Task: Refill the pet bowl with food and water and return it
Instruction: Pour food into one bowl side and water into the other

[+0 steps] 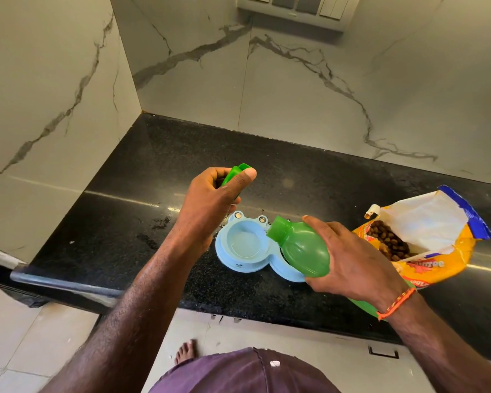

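Observation:
A light blue double pet bowl (240, 260) with frog eyes lies on the black counter. Its left cup holds a little clear water. My right hand (352, 265) grips a green bottle (304, 248), tilted with its open neck over the bowl's middle. The bottle hides most of the right cup. My left hand (213, 194) is raised above the bowl's far left and pinches the green bottle cap (234, 173) between thumb and fingers.
An open orange and yellow bag of brown kibble (425, 245) lies on the black counter (119, 222) right of the bowl. Marble walls close off the back and left. Water drops dot the counter near the bowl. A bare foot (185, 351) stands on the tiled floor below.

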